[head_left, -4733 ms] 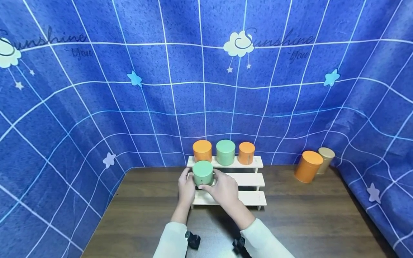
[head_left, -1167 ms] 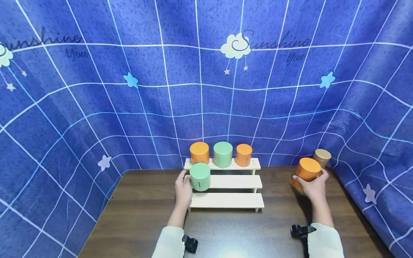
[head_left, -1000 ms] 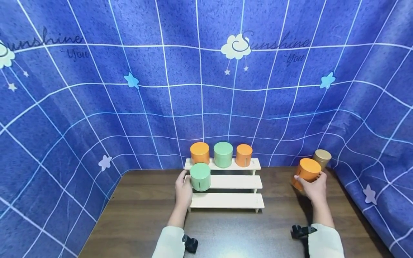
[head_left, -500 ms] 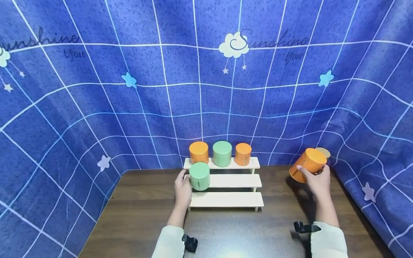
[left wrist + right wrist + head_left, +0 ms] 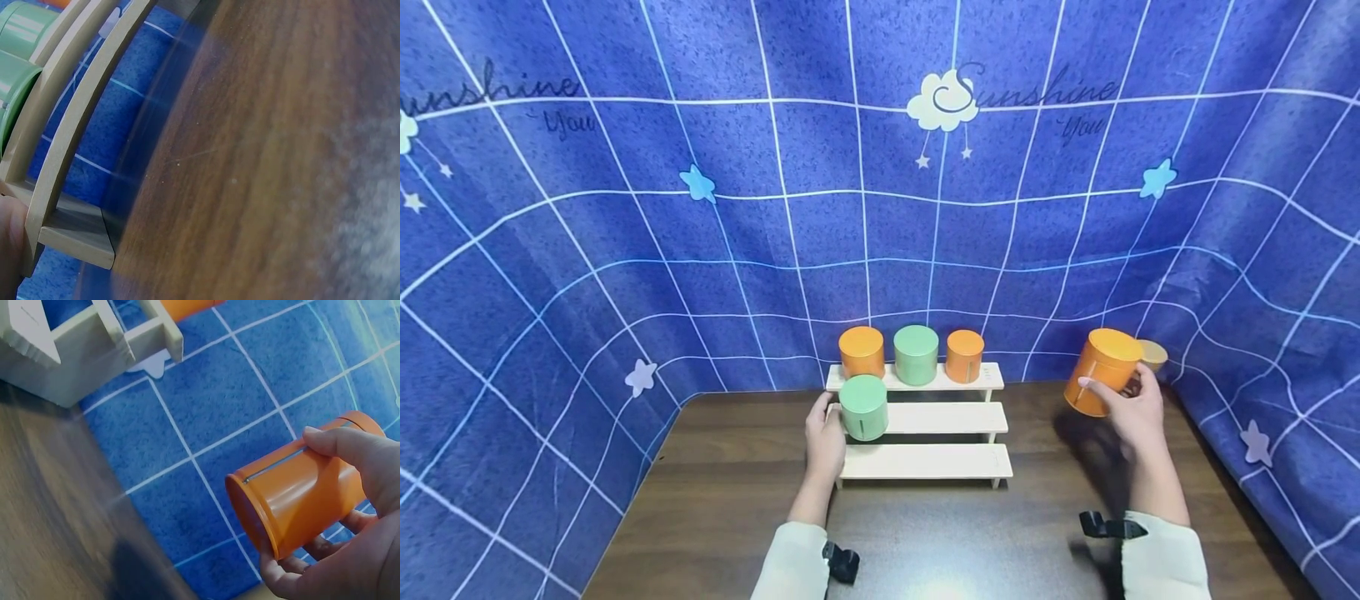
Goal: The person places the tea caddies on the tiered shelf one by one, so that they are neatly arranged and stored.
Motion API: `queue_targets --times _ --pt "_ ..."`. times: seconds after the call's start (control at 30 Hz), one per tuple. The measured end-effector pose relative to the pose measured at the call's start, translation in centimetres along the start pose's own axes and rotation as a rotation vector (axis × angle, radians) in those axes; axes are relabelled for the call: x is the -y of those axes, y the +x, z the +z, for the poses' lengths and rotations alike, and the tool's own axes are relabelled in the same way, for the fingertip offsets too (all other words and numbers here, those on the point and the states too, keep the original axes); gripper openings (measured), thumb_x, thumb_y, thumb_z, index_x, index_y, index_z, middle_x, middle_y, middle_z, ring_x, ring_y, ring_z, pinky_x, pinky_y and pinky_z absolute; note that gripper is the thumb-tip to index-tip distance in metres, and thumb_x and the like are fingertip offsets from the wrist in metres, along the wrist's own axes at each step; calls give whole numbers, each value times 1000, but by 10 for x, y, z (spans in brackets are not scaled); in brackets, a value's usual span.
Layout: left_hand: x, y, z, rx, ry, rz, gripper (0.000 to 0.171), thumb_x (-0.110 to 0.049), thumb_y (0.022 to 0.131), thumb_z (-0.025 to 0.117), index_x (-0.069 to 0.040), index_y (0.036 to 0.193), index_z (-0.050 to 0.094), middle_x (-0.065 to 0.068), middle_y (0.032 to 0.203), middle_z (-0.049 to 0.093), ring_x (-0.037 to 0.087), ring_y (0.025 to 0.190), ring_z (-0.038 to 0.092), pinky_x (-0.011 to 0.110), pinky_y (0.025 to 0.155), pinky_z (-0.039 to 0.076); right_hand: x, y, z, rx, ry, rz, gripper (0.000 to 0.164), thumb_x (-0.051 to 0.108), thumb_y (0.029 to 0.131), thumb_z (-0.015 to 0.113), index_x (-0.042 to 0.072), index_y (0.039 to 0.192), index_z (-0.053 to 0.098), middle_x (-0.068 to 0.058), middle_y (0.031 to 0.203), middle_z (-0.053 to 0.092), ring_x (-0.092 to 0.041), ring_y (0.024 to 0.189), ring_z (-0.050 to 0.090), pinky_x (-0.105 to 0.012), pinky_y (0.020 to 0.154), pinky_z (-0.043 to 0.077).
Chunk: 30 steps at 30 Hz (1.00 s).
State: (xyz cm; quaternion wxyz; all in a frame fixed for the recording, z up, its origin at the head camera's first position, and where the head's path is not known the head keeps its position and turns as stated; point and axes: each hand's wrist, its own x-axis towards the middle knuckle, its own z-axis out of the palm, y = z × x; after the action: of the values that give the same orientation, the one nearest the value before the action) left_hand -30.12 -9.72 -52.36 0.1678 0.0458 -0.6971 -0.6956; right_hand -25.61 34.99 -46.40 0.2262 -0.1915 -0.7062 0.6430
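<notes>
In the head view my right hand (image 5: 1138,412) grips a tall orange canister (image 5: 1101,375), thumb on its near side and fingers round the far side. The canister tilts to the right, above its shadow on the table. The right wrist view shows a dark seam along the canister (image 5: 300,487). My left hand (image 5: 826,442) is at the left end of a three-tier white wooden rack (image 5: 925,461), beside a green canister (image 5: 864,408) on its middle tier. In the left wrist view, part of the left hand (image 5: 11,234) shows right at the rack's end.
On the rack's top tier stand a wide orange canister (image 5: 861,352), a green canister (image 5: 916,356) and a smaller orange canister (image 5: 965,357). A gold canister (image 5: 1152,356) stands at the back right, partly hidden. Blue curtain (image 5: 760,275) borders the brown wooden table (image 5: 722,500).
My right hand left the green canister on the middle tier, took hold of the tall orange canister, then tilted and raised it. My left hand has stayed beside the rack.
</notes>
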Motion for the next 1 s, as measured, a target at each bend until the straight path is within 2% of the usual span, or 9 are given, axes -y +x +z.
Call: queue_targets --times 0.07,0.17,0.33,0.43,0.57,0.77,0.83,1.0 --pt "9 5 1 -8 -5 -4 43 4 104 44 7 145 56 27 118 64 9 84 54 17 83 49 2 -1 2 18 24 -7 57 11 86 87 32 127 54 17 107 58 1 97 58 -8 73 53" --pt "17 9 2 -18 -3 8 42 3 104 45 5 144 58 24 122 65 9 92 55 15 87 48 6 -4 3 50 36 -22 54 11 87 86 34 124 53 19 105 60 2 95 60 -11 71 54" --pt "20 9 1 -10 -4 48 40 2 103 48 0 140 63 20 129 67 16 107 57 16 95 47 12 -8 3 134 25 -61 51 12 89 84 35 121 52 25 100 64 6 91 62 -16 67 57" --pt "20 8 0 1 3 61 39 2 103 48 -3 138 66 16 130 69 17 113 57 17 99 48 14 -12 3 183 -3 -99 51 12 90 83 34 123 52 28 103 65 8 95 62 -12 74 56" --pt "20 7 0 4 8 61 39 2 103 47 -4 137 66 15 125 70 17 112 58 17 98 48 17 -17 6 223 -102 -180 53 14 89 84 27 130 53 30 105 62 9 99 61 -6 83 51" --pt "21 8 0 -2 21 65 38 1 103 48 -4 135 67 14 124 70 15 106 58 19 94 49 23 -24 13 294 -226 -288 65 18 89 85 6 143 50 28 109 59 12 100 60 -6 86 51" --pt "20 8 0 -2 27 65 38 1 103 49 -5 135 68 15 125 70 16 106 58 19 95 49 25 -26 16 320 -230 -303 67 18 89 85 4 144 50 26 111 60 12 102 61 -6 86 52" --pt "20 8 -1 4 23 53 38 0 103 49 -5 137 67 15 128 69 17 111 58 19 98 49 27 -30 22 365 -234 -307 66 24 90 85 7 145 51 19 119 64 12 107 61 -6 91 50"
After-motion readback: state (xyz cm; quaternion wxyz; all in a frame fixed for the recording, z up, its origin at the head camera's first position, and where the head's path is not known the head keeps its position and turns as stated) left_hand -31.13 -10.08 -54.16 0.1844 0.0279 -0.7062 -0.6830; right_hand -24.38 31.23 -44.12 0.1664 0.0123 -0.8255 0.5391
